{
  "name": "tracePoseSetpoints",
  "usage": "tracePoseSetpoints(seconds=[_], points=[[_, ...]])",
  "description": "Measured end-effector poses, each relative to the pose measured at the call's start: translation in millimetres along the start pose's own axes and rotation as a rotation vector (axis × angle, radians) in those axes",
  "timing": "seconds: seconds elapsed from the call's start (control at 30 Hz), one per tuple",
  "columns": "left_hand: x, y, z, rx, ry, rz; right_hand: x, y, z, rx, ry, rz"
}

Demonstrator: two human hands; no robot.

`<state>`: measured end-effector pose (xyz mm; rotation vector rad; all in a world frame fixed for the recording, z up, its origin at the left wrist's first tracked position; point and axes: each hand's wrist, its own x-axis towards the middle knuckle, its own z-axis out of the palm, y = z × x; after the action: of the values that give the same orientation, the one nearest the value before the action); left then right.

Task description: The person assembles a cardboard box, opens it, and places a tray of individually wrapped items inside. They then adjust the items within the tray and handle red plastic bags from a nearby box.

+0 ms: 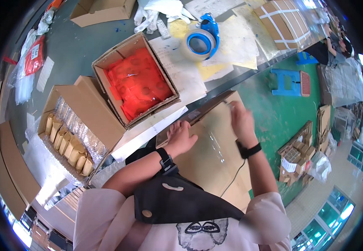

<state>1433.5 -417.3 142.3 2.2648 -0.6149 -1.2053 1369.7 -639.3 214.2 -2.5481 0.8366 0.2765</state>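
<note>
Left hand (180, 137), loosely curled, is apparently steadying the near box (210, 144); right hand (243, 123) is showing blurred, grip unclear; continuing is calling for bracing.

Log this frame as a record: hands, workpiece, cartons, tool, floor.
Left hand: at the workpiece's left edge
Right hand: blurred near its upper end, contact unclear
Workpiece: large cardboard piece, brown
Cartons: open carton holding red packaging; another holding paper-wrapped items
Tool: blue tape dispenser
Floor: green, blue stool
</note>
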Motion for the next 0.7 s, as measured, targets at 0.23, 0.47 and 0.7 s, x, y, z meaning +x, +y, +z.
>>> tracePoseSetpoints(seconds=[0.23,0.47,0.7], points=[[32.1,4.5,4.4,-0.159,0.029,0.041,-83.4,-17.9,84.0,0.050,0.021,-0.004],[33.1,5.7,8.0,-0.064,0.085,0.078,-76.2,-32.1,92.5,-0.095,0.050,0.066],[33.6,5.2,10.1,-0.058,0.102,0.103,-77.2,-33.4,93.0,-0.047,0.096,0.037]])
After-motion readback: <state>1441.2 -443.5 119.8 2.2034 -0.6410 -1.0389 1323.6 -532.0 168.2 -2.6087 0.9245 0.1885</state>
